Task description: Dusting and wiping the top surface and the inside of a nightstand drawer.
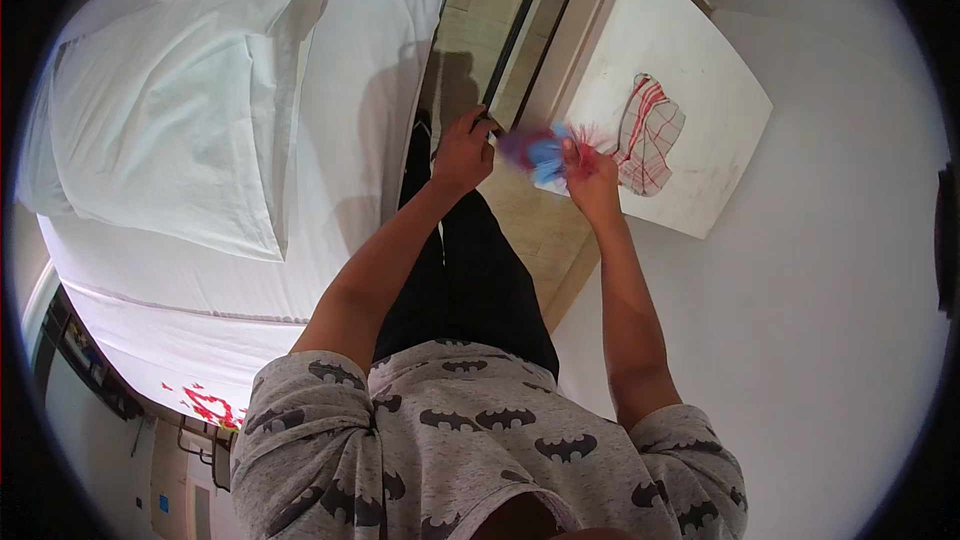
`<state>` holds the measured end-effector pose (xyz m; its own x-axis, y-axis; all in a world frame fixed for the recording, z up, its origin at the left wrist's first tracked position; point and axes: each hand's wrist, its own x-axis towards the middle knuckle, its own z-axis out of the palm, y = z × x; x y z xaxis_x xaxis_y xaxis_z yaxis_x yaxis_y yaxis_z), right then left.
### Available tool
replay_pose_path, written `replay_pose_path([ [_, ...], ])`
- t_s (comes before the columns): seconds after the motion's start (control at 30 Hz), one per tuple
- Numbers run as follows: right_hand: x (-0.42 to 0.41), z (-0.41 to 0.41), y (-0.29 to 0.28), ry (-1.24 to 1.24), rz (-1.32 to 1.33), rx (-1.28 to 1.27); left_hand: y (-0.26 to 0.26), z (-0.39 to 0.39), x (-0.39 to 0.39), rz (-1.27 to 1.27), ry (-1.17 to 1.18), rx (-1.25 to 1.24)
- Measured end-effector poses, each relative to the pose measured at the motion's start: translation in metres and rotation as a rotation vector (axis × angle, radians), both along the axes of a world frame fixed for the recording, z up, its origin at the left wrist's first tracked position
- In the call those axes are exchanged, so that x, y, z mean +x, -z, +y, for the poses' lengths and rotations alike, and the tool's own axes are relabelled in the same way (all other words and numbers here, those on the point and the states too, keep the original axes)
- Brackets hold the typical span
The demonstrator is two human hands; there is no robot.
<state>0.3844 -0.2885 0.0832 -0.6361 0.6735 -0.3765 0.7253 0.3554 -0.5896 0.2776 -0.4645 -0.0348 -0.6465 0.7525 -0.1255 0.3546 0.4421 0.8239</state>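
Note:
In front of me, between my hands, is a blurred feather duster [536,154] with purple, blue and red bristles. My right hand [592,169] is closed around its red and blue end. My left hand [465,150] is raised at the duster's other end, fingers bent by a dark, thin part that looks like its handle; whether the fingers grip it is not clear. A red and white checked cloth [651,135] lies on the white cabinet top [712,90], just beyond my right hand.
On the left stands a bed with a white sheet [337,165] and a white pillow [172,112]. A dark-framed open compartment [529,45] is in the cabinet's side. A white wall [810,240] rises at the right, and tiled floor [517,225] lies below my hands.

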Motion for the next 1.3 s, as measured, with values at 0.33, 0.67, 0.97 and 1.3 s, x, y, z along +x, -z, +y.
replay_pose_path([
  [0.33, -0.001, 0.071, -0.001, 0.326, -0.252, -0.087, -0.014, 0.026, -0.005, -0.083, -0.033, 0.059],
  [0.67, -0.023, 0.087, 0.075, 0.132, 0.032, 0.484, -0.095, 0.161, 0.016, -0.076, 0.101, 0.456],
  [0.97, -0.018, 0.072, 0.127, -0.011, -0.029, 0.636, -0.079, 0.258, 0.091, 0.381, 0.802, 0.008],
  [1.3, -0.018, 0.071, 0.129, 0.029, 0.11, 0.577, -0.005, 0.271, 0.098, 0.507, 0.943, -0.006],
])
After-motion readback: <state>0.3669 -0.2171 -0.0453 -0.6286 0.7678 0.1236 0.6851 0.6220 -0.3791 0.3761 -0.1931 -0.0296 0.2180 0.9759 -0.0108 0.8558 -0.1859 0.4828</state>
